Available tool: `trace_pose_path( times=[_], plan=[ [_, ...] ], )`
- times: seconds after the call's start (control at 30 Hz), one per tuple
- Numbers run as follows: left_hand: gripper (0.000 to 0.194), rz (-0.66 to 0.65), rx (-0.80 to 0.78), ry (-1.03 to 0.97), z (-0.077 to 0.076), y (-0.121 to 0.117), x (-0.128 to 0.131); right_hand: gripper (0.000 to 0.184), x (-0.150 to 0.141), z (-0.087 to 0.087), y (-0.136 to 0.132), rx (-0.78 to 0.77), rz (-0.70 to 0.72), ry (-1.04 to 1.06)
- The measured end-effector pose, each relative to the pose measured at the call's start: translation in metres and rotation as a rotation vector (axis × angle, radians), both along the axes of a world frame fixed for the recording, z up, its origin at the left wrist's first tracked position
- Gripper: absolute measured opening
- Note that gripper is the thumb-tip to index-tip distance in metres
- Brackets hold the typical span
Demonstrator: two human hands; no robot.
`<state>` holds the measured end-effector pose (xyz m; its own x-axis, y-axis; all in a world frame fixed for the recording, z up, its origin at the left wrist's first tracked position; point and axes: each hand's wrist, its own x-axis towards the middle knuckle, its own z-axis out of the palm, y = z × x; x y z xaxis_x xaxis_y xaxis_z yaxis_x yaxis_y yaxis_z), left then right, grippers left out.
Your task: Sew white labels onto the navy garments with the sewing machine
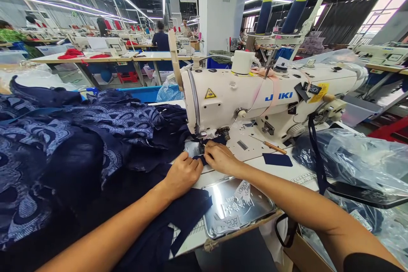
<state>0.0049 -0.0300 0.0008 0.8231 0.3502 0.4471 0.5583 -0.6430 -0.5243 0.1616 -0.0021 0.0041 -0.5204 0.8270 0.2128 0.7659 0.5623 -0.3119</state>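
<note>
Both hands are at the needle end of a white sewing machine [229, 93]. My left hand [184, 174] is closed, its fingers curled on dark navy fabric [149, 174] just in front of the presser foot [202, 146]. My right hand [221, 158] pinches the same fabric close beside the foot, on its right. The fingertips of both hands nearly meet, and the cloth between them is mostly hidden. A large heap of navy garments with pale lace-like print [121, 119] spreads to the left.
A metal tray [223, 208] with white labels lies at the front edge. To the right are a wooden-handled awl [270, 144], a small navy fabric piece [277, 160] and plastic-bagged goods [357, 153]. Two navy thread cones [291, 15] stand behind. Other people sit at machines farther back.
</note>
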Motion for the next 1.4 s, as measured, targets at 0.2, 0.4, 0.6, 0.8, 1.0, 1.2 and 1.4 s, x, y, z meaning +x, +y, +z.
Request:
trace_pose_path(
  times=[0.2, 0.4, 0.6, 0.8, 1.0, 1.2, 1.4],
  plan=[
    [0.026, 0.018, 0.009, 0.061, 0.001, 0.000, 0.003, 0.018, 0.001, -0.004, 0.000, 0.022, 0.003, 0.029],
    [0.024, 0.040, -0.032, 0.081, 0.001, 0.001, 0.003, 0.017, 0.016, -0.007, 0.003, -0.100, 0.161, 0.266],
    [0.020, 0.038, -0.119, 0.073, -0.002, 0.004, 0.002, 0.024, 0.018, -0.006, -0.014, 0.059, 0.201, 0.029],
    [0.017, 0.412, -0.362, -0.102, 0.012, -0.012, -0.014, 0.026, 0.009, -0.007, -0.026, 0.271, 0.211, -0.281],
    [0.020, 0.363, -0.587, -0.131, 0.019, -0.020, -0.055, 0.017, 0.012, -0.005, -0.015, 0.332, 0.369, -0.366],
    [0.028, 0.201, -0.390, -0.213, 0.024, -0.004, -0.023, 0.022, 0.033, -0.007, 0.015, 0.473, 0.584, -0.332],
    [0.024, 0.152, -0.359, -0.138, 0.012, -0.005, -0.013, 0.023, 0.042, -0.005, 0.022, 0.452, 0.537, -0.222]
  ],
)
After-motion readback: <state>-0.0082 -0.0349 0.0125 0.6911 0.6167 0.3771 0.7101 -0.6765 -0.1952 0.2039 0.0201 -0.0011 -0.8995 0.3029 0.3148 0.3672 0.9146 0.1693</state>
